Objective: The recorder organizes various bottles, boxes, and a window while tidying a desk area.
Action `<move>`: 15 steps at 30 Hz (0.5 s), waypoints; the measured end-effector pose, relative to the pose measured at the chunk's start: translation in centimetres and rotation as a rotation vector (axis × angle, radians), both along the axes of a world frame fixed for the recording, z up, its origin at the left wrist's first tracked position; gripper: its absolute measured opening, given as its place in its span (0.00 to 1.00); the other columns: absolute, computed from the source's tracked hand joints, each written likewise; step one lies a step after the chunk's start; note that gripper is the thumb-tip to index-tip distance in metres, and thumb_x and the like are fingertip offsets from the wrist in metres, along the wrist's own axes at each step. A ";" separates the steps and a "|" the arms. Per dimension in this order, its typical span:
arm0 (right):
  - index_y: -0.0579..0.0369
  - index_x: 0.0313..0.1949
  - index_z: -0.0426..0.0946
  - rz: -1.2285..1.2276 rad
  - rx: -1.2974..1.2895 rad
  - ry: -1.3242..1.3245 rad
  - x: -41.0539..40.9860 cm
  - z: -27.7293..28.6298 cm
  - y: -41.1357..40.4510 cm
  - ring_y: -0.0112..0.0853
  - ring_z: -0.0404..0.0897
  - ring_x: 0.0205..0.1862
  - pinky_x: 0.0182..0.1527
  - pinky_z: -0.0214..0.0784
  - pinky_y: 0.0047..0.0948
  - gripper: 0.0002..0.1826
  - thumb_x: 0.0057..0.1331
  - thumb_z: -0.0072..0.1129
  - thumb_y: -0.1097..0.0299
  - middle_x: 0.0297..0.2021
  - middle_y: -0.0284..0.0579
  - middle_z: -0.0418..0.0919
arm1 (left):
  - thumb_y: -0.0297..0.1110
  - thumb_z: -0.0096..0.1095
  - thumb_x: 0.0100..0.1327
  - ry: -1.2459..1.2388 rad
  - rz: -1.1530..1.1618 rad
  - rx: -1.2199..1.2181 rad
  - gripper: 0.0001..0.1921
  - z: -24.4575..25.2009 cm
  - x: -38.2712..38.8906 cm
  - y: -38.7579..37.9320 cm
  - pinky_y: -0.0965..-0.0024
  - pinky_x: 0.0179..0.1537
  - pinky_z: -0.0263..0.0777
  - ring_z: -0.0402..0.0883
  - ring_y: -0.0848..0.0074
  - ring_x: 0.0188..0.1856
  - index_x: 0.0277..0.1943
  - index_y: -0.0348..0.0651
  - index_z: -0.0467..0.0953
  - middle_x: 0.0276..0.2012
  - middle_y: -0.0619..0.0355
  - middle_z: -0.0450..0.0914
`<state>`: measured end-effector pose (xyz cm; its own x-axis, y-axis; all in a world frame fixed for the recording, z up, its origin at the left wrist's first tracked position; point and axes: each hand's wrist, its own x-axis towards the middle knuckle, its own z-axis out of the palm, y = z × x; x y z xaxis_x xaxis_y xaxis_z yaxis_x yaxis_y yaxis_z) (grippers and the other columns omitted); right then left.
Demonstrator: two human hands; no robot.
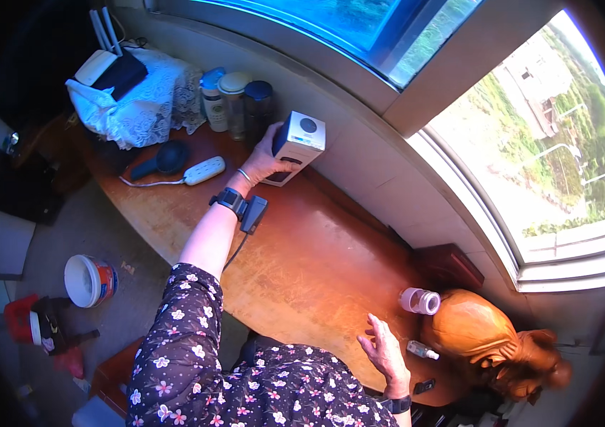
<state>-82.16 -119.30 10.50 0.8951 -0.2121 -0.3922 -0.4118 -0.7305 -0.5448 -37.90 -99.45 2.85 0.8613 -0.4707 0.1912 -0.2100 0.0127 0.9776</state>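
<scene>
My left hand [266,163] grips a white and dark cardboard box [306,140], which bears a round printed picture and some writing. It is at the far side of the wooden table [302,267], close to the wall; whether its base touches the tabletop I cannot tell. Behind that hand stand a blue-lidded white bottle [214,101], a jar with a cream lid [235,104] and a dark-lidded jar [259,109]. My right hand [385,344] holds nothing, fingers apart, over the table's near right part. Nearest to it are a small white bottle [422,350] and a clear pinkish jar [419,301].
A white power strip [204,171] and a dark handheld device [166,159] lie left of the box. Lace cloth [153,101] lies under a router [97,66]. A carved wooden figure [470,325] occupies the right end. On the floor stands a white bucket [82,280].
</scene>
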 end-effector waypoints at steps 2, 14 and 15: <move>0.58 0.61 0.61 -0.013 -0.001 0.003 -0.4 -0.4 -0.2 0.41 0.80 0.48 0.48 0.72 0.37 0.30 0.61 0.61 0.67 0.50 0.55 0.72 | 0.33 0.83 0.36 0.025 -0.036 -0.056 0.52 -0.3 1.1 0.2 0.67 0.62 0.59 0.67 0.69 0.59 0.66 0.45 0.57 0.56 0.55 0.71; 0.58 0.59 0.64 -0.020 0.018 0.043 -0.7 -2.2 0.1 0.42 0.79 0.46 0.48 0.72 0.38 0.27 0.62 0.60 0.65 0.48 0.55 0.74 | 0.34 0.77 0.50 0.155 -0.036 -0.100 0.32 -1.6 0.3 2.9 0.69 0.56 0.65 0.72 0.75 0.52 0.57 0.43 0.67 0.49 0.61 0.76; 0.58 0.59 0.64 -0.026 0.025 0.042 -0.5 -2.2 0.1 0.42 0.79 0.46 0.48 0.72 0.38 0.27 0.62 0.60 0.66 0.48 0.55 0.74 | 0.36 0.76 0.51 0.099 0.040 -0.051 0.33 -1.7 -0.2 2.6 0.68 0.56 0.65 0.72 0.72 0.53 0.58 0.42 0.67 0.50 0.58 0.75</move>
